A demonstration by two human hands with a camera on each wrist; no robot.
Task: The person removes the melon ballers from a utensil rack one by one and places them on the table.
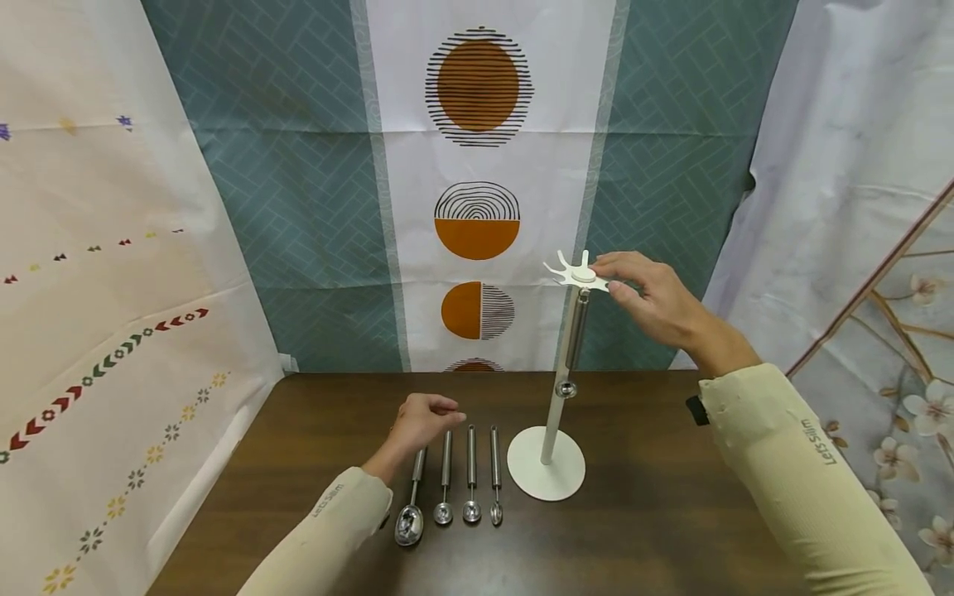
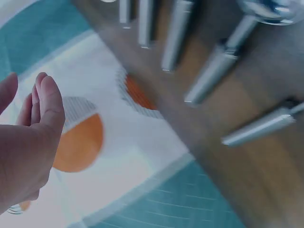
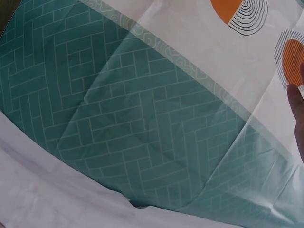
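A white utensil stand (image 1: 555, 414) with a round base and a ring of hooks rises from the table. My right hand (image 1: 648, 298) is at its top, thumb and fingers pinching the right side of the hook ring. One metal-handled utensil (image 1: 576, 339) with a small round head hangs from a front hook. My left hand (image 1: 425, 420) hovers above the handles of several metal utensils, holding nothing, its fingers extended. Among these lie a large oval spoon (image 1: 409, 526), two small round scoops (image 1: 443, 513) and a narrow-headed one (image 1: 495, 513). Another handle (image 2: 259, 126) shows in the left wrist view.
The brown wooden table (image 1: 641, 513) ends at a patterned cloth backdrop (image 1: 320, 207). Pale printed cloths hang on the left (image 1: 97, 331) and on the right. The stand is right of the row of utensils.
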